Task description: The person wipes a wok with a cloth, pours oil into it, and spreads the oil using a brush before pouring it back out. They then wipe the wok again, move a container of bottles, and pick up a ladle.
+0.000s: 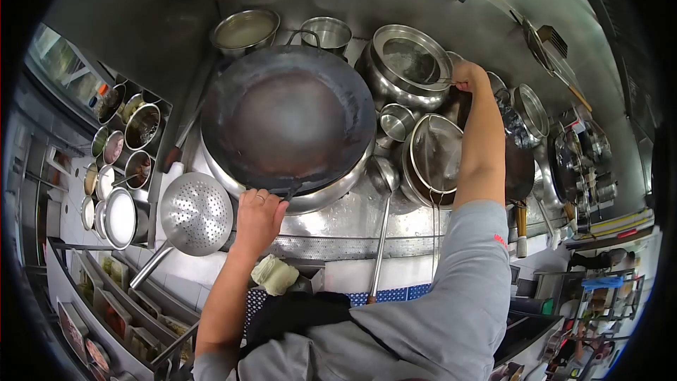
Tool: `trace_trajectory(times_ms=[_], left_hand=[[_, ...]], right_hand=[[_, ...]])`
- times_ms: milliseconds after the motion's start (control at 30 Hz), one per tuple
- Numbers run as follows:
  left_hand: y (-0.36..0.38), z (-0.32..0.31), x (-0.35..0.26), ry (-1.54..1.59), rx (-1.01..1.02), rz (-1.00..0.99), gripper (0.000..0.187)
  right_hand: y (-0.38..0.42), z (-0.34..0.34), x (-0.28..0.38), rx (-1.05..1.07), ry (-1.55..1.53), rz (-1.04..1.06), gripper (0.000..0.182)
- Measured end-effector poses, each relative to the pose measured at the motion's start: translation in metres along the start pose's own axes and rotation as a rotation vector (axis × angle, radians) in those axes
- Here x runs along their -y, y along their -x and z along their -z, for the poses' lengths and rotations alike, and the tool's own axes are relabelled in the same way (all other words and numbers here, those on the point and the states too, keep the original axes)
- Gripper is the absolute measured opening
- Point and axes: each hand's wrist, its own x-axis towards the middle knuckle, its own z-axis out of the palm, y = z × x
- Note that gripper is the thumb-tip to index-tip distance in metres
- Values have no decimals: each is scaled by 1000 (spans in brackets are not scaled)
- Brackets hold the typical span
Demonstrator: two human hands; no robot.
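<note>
My left hand, with a ring on one finger, is closed at the near rim of a large dark wok, beside its near loop handle. The wok sits tilted on the round burner ring, its inside bare and brownish. To the right and farther back, my right hand pinches a thin metal handle at the rim of a big steel pot. That handle runs in over the pot, where a dark round shape shows in the liquid. A perforated skimmer lies left of my left hand.
A ladle and a wire-rimmed strainer on a pot lie right of the wok. Behind stand a bowl of cloudy liquid and a steel pot. Seasoning tubs fill the left side. A folded cloth lies at the front edge.
</note>
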Motion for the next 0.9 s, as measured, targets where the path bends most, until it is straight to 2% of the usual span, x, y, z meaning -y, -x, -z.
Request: trace_trajectory(times_ms=[33,133,167,200,267,467,600,667,700,767,833,900], left_hand=[[2,3,1,-8,9,-5,16],[-8,-10,-5,21,-50,-17,17],[-4,-7,-5,19,-49,-15,17],[-2,-4,-4,9,-47,-19,17],[-1,-9,-2,-1,-55,-29,17],[0,-4,-7,19,-32,-8,17],[-1,-5,-8,15,-37,-6,16],[-2,-5,-10,3,-30,2,16],[-2,-6,-11,-4,-31,10,16],[-2,-7,-9,-11,-38,3,16],[-2,-9,-10,-16,-44,5,16],[-2,-8,-11,-24,-47,12,15]], right_hand=[[12,-13,-3,52,-194,-23,13],[37,-51,-18,-47,-731,-82,18],[81,-76,3,-114,-847,-69,17],[77,-105,1,-90,-921,-60,15],[99,-130,13,-85,-1258,-105,14],[122,-142,-5,53,-1582,-117,8],[151,-92,-19,-42,-1584,-41,8],[162,-60,-25,-226,-1472,-15,8],[165,-43,-27,-291,-1435,-27,11],[154,-31,-35,-572,-1348,68,34],[136,-17,-44,-737,-1091,98,47],[131,-6,-42,-905,-656,5,51]])
